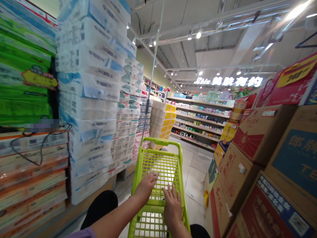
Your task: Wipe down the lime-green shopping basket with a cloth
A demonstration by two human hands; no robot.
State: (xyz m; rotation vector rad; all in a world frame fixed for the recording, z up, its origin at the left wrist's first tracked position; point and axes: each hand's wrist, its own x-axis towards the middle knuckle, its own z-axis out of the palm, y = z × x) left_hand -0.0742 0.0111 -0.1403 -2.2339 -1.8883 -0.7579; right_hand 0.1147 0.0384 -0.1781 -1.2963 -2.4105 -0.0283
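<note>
A lime-green plastic shopping cart (182,155) with grid-patterned baskets stands in front of me, between my knees. My left hand (148,184) is over the upper basket, its fingers drawn together. Something pale and crumpled shows at its fingertips, too small to name. To its right, my right hand (172,204) is over the cart's near part with fingers spread, holding nothing. Whether its palm touches the grid, I cannot tell. A thin pole (147,105) rises from the cart's far left side.
Tall stacks of wrapped tissue packs (94,99) line the left side, beside green packages (24,79) and a dangling black cable (41,155). Cardboard boxes (237,175) crowd the right. Stocked shelves (198,115) stand at the back, beyond the tiled floor (194,172).
</note>
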